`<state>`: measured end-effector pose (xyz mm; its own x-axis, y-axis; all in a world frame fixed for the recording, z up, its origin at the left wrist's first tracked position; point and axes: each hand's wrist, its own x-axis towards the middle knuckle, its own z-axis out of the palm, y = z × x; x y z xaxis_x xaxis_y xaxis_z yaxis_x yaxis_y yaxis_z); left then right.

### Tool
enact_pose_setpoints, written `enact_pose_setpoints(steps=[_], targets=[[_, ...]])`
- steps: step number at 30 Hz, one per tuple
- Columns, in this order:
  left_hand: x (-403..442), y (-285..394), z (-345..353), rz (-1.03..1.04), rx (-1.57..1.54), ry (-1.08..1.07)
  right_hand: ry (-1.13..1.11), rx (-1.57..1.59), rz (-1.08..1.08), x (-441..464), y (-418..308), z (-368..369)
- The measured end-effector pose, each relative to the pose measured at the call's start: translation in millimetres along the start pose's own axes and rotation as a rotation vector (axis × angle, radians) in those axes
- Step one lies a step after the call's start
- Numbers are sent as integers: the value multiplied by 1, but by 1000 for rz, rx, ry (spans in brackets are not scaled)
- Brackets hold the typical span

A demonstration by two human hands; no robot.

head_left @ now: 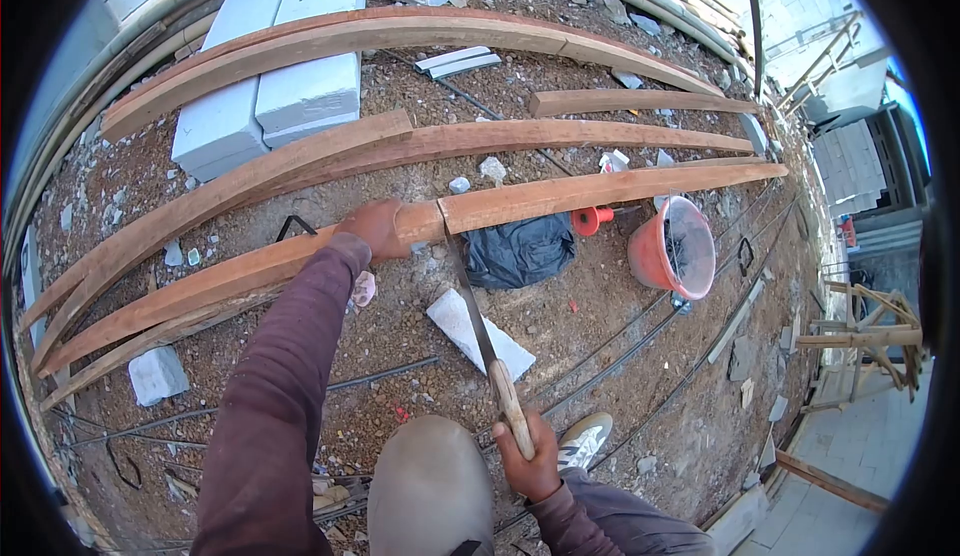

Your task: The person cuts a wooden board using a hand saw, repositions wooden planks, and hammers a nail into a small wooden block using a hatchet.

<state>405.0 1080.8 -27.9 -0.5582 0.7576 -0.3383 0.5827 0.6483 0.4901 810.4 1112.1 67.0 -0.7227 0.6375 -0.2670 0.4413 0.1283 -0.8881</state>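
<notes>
A hand saw [475, 306] lies across a long wooden beam [570, 191], its blade tip at the beam's edge. My right hand [530, 456] is wrapped round the saw's pale wooden handle [510, 403]. To the left of the blade, my left hand [372, 228] grips the same beam from above. Just right of the blade, a dark plastic bag [520, 253] lies on the ground under the beam. Below it is a white block piece [480, 334], partly behind the blade.
More beams [450, 141] run behind, one across large white blocks [305, 96]. A red bucket [650, 251] stands at right. Steel rods [600, 363] cross the rubble-strewn ground. My knee [430, 486] and shoe [585, 439] are near the bottom.
</notes>
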Motion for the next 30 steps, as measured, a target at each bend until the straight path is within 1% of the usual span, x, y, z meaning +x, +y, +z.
enact_pose_setpoints(steps=[2,3,5,6,8,9,11,14,15,17,18,20,21,23,26,27,29,30], targets=[[0,-1,-1,-13,-3,8,51,-36,-63,-23,-2,-5],[-1,1,0,-7,1,2,50,-48,-62,-8,-2,2],[-3,2,4,28,22,55,10,-100,-59,62,-7,23],[-6,1,5,36,30,83,11,-62,-87,79,-5,28],[1,-2,-1,53,36,65,26,35,-138,99,-5,40],[-1,-3,4,53,20,46,4,-7,-55,80,-5,29],[4,-7,5,59,-4,19,32,-8,-30,18,-8,9],[7,-10,1,41,-7,24,32,-36,-35,-22,-13,-7],[5,-7,4,45,2,15,21,-60,2,-5,-2,-3],[11,-12,11,62,-17,44,-4,-84,-46,66,-7,18],[10,-16,13,61,-26,56,3,-62,-65,80,-9,22],[9,-10,-2,53,-14,4,15,-7,-96,94,-14,33],[5,-7,-2,47,-23,-32,-23,18,26,75,-16,22],[8,-8,-2,56,-34,-20,28,1,-45,20,-6,7],[5,-7,2,45,-30,21,44,0,-48,-13,-9,-6],[4,-6,2,49,-14,32,25,-50,0,5,-10,0],[4,-6,5,69,-16,49,23,-100,-118,71,3,25],[4,-8,6,71,-20,62,33,-76,-119,82,-1,29]])
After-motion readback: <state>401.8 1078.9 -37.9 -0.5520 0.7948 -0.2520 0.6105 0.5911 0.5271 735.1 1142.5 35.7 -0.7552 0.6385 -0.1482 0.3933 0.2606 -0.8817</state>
